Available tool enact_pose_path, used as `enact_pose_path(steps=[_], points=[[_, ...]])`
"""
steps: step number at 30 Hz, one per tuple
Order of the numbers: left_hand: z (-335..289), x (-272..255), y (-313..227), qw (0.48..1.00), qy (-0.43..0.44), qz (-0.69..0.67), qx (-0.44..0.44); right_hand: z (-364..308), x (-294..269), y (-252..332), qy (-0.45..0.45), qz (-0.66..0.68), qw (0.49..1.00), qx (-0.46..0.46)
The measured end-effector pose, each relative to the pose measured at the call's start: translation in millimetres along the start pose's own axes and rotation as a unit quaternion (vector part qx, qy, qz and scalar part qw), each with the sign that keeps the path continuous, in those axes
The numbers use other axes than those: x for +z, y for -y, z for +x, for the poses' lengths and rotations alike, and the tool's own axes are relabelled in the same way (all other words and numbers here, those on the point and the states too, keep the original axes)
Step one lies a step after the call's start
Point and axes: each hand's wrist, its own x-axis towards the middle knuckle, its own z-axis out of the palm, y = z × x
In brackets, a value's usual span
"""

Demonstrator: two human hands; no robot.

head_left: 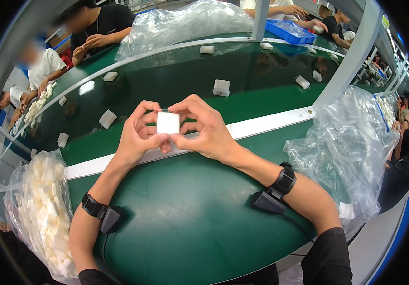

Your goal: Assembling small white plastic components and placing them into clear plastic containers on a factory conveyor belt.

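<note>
Between my two hands is a small white square block (168,123) with a clear edge along its top, perhaps a thin cover or wrap. My left hand (140,130) grips its left side, thumb at the lower corner and fingers curled behind. The right side is pinched by my right hand (205,127), with the thumb below and the index finger at the top. Both hands are raised above a white rail (271,122) that borders a dark green conveyor belt (166,76). The block's back is hidden.
Several white pieces, one a wrapped block (221,87), lie scattered on the belt. A clear bag of cream pieces (45,209) stands left; crumpled clear plastic bags (342,142) lie right. A metal post (351,52) rises at right. Co-workers sit across, near a blue tray (290,32).
</note>
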Motion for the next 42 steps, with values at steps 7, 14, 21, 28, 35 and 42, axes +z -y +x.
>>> enact_pose_path(steps=[7, 14, 21, 28, 35, 42], points=[[3, 4, 1, 1.000, 0.003, -0.013, 0.010, 1, 0, -13, -0.062, -0.036, 0.992, -0.106], [2, 6, -2, 1.000, -0.009, -0.017, 0.000, -1, -5, -13, -0.036, -0.106, 0.990, -0.091], [5, 4, 5, 0.999, -0.019, -0.003, 0.035, 0, -3, -10, -0.034, -0.123, 0.983, -0.129], [4, 1, 1, 0.997, -0.049, 0.059, 0.020, 3, -7, -19, 0.010, -0.005, 0.999, -0.032], [2, 1, 8, 0.992, -0.038, 0.086, 0.079, 4, -6, -12, 0.000, -0.002, 1.000, -0.010], [0, 0, 11, 0.975, -0.041, 0.188, 0.113, 3, -2, -11, -0.015, -0.002, 1.000, -0.011]])
